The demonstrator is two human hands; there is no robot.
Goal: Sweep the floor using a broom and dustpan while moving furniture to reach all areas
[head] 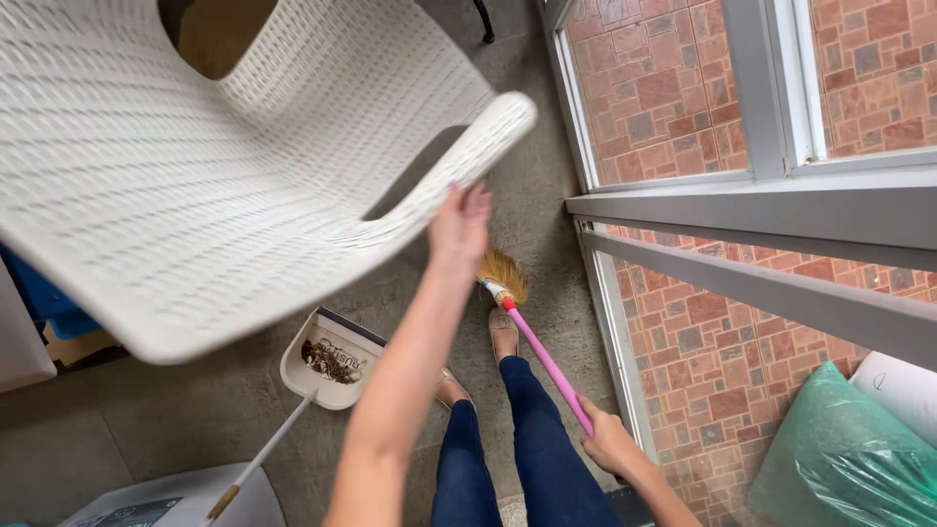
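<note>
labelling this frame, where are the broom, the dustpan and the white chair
broom (pixel 547 363), head view, middle of its pink handle
dustpan (pixel 298 363), head view, its pale left rim
white chair (pixel 176 195), head view, its woven seat

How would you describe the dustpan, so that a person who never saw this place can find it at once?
Look under the big white woven chair that the left hand tilts up. On the grey floor below, left of the person's feet, lies a cream dustpan with a long pale handle. Only it holds brown debris; the broom nearby has a pink handle.
</note>
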